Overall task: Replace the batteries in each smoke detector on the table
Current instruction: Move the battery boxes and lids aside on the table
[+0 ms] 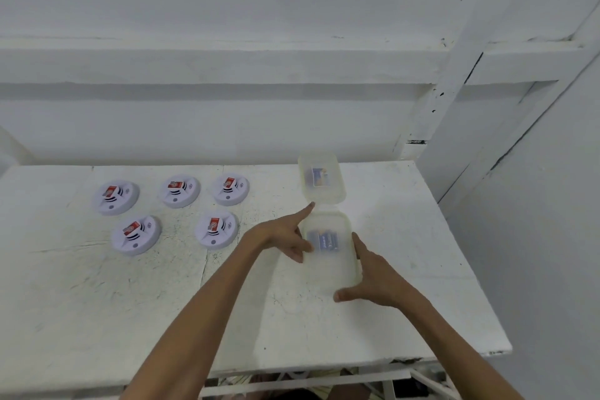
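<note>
Two hands, two containers, five smoke detectors

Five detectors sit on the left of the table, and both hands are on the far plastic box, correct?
Not quite. The head view shows both hands, left and right, on the near box, not the far box. The five detectors are on the left of the table.

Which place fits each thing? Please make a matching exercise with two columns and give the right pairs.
Things:
1. smoke detectors
2. far container
3. near container
4. left hand

Places or states:
A. between both hands
B. at the table's back edge
C. grouped on the table's left part
D. forefinger stretched out, pointing away

Pairs: 1-C, 2-B, 3-A, 4-D
</note>
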{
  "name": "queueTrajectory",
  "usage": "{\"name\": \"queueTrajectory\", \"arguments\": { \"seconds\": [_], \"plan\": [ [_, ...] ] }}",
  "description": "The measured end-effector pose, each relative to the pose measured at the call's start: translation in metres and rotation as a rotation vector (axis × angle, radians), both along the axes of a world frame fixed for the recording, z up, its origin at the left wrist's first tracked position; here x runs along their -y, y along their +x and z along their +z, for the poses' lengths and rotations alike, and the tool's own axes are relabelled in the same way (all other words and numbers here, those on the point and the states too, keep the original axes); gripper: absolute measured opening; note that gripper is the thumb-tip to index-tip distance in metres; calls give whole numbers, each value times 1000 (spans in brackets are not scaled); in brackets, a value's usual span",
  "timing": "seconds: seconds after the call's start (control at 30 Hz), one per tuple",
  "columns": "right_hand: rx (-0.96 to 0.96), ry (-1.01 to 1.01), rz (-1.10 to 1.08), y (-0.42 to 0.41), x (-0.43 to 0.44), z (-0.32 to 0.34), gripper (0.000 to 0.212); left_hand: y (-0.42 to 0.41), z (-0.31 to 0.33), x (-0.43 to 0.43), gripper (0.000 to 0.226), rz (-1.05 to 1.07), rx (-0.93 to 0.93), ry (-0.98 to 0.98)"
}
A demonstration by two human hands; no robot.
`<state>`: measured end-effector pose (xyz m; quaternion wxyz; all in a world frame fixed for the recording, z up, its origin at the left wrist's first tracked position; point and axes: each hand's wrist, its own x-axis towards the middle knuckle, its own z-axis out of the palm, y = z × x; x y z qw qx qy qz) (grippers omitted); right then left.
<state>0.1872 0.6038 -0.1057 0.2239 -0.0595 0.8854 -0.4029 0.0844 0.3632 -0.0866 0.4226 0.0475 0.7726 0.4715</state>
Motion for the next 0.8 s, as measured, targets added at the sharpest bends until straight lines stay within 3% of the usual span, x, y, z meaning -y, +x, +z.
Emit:
{"name": "queueTrajectory", "arguments": {
  "seconds": [0.17, 0.3, 0.4, 0.53, 0.8],
  "plan": [
    [-120, 209, 17, 3, 3, -8, 136, -19, 10, -9, 93, -78, 74, -49],
    [-153, 242, -9, 6, 0, -9, 130, -25, 6, -8, 90, -98, 131, -29],
    [-197, 207, 7, 4, 3, -4, 114, -28, -3, -3, 89, -83, 177, 22],
    [-188, 207, 6, 4, -4, -9, 116, -24, -16, 5, 87, -41, 192, 118],
    [-92, 212, -17, 22, 5, 11, 130, 43, -35, 38, 77, 214, -12, 363]
  ]
}}
